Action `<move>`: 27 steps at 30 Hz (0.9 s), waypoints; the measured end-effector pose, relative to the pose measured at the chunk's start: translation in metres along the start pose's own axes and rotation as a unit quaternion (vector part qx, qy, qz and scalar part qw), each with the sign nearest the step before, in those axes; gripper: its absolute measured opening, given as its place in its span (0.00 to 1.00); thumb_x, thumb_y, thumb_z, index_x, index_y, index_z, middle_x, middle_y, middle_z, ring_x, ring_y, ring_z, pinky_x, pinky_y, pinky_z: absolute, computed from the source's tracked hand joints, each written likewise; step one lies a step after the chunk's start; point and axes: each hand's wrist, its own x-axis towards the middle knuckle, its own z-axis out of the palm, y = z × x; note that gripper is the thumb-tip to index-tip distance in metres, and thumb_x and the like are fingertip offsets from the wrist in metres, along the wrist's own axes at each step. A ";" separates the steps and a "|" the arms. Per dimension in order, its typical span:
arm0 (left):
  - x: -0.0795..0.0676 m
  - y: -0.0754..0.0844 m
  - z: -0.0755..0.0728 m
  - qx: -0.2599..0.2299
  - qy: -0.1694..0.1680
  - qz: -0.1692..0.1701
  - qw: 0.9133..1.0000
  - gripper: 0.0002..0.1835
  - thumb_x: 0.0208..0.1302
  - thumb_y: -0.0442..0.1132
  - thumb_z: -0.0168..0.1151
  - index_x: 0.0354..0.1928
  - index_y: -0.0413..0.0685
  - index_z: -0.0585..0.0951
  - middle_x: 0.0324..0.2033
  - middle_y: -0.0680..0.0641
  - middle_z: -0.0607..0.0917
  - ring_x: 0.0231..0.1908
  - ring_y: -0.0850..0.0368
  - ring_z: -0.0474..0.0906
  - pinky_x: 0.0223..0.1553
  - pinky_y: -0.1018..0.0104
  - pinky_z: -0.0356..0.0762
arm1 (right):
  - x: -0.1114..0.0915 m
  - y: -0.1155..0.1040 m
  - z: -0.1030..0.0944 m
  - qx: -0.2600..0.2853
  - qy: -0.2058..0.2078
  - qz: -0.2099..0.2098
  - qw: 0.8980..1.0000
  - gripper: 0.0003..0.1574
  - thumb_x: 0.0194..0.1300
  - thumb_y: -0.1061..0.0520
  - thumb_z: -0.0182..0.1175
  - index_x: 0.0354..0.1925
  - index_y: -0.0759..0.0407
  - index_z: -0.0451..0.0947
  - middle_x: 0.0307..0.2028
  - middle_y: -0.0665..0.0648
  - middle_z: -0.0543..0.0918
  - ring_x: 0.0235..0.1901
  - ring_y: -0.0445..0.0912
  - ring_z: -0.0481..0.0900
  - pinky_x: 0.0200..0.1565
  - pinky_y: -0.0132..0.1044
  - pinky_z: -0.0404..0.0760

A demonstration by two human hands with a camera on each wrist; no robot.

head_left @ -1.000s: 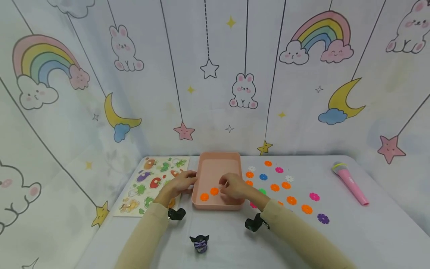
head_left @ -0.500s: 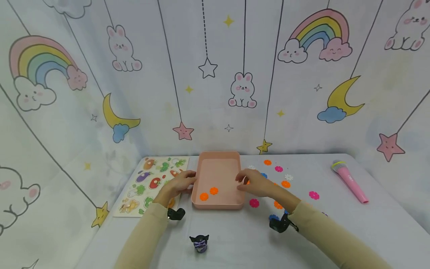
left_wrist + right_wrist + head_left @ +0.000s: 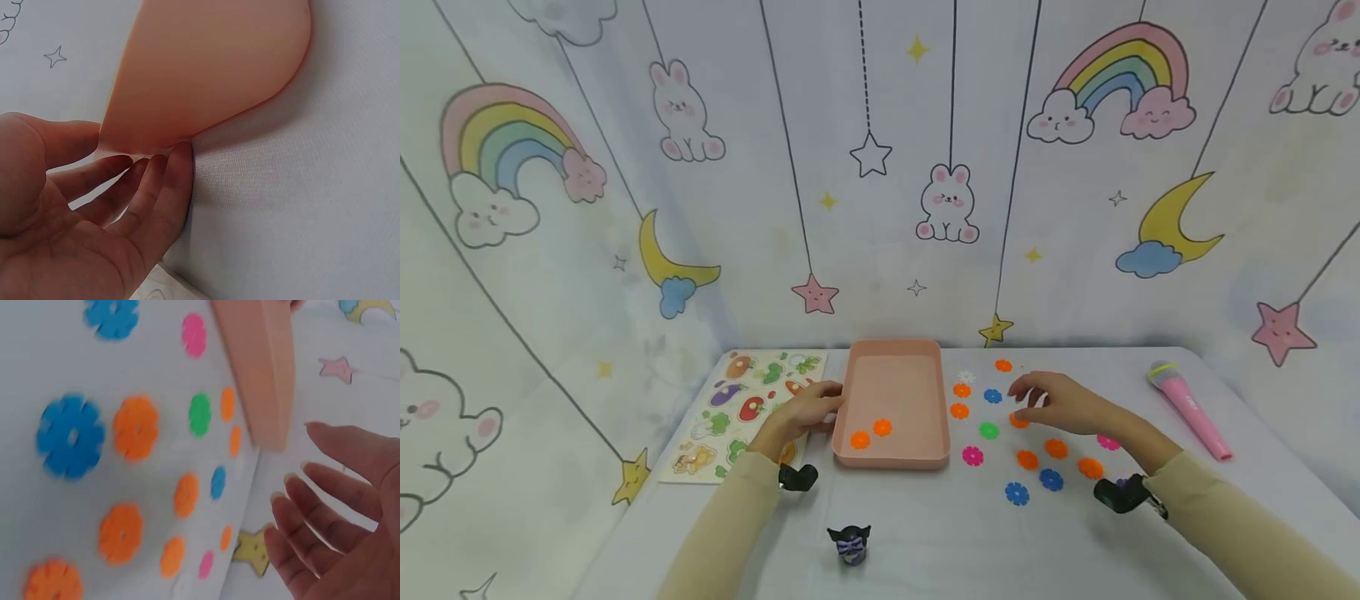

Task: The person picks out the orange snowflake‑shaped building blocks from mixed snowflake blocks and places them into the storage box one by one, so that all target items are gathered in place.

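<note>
Steadying, seemingly, a shallow pink plastic tray (image 3: 895, 383) on white table (image 3: 925, 550).
Left wall gripped by left hand (image 3: 803, 410), fingers curled; two orange flower-shaped plastic discs (image 3: 860, 439) held inside. Multicoloured flower-shaped discs (image 3: 988, 431) spread, singly reachable, about right hand (image 3: 1063, 404), fingers loosely parted, nothing held.

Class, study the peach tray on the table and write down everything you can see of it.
The tray is a shallow rectangle with rounded corners, low walls and a plain floor; it looks like smooth plastic. It stands open side up on the white table, right of the vegetable picture board. Two orange flower pieces lie inside, near the end closest to the person. The left hand holds its left side.
</note>
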 end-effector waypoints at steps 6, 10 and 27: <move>0.001 -0.002 -0.001 0.003 0.001 0.001 1.000 0.25 0.80 0.39 0.50 0.73 0.35 0.67 0.65 0.37 0.76 0.60 0.45 0.77 0.56 0.51 0.82 | -0.024 0.026 -0.010 0.015 -0.036 0.038 0.999 0.25 0.66 0.54 0.70 0.56 0.65 0.78 0.47 0.59 0.82 0.46 0.49 0.77 0.43 0.32 0.82; 0.001 -0.001 0.000 0.006 0.004 -0.002 1.000 0.26 0.80 0.39 0.50 0.73 0.35 0.67 0.65 0.37 0.75 0.60 0.45 0.77 0.56 0.51 0.82 | -0.042 0.050 -0.013 0.024 -0.051 0.058 0.997 0.26 0.66 0.53 0.70 0.57 0.64 0.78 0.48 0.58 0.81 0.47 0.50 0.76 0.42 0.32 0.83; -0.003 0.002 0.001 0.013 -0.001 -0.001 1.000 0.26 0.81 0.38 0.48 0.74 0.34 0.64 0.68 0.35 0.73 0.63 0.41 0.74 0.59 0.49 0.80 | -0.079 0.091 -0.014 0.059 -0.108 0.048 0.991 0.23 0.63 0.56 0.70 0.55 0.58 0.79 0.51 0.55 0.81 0.48 0.49 0.77 0.47 0.30 0.80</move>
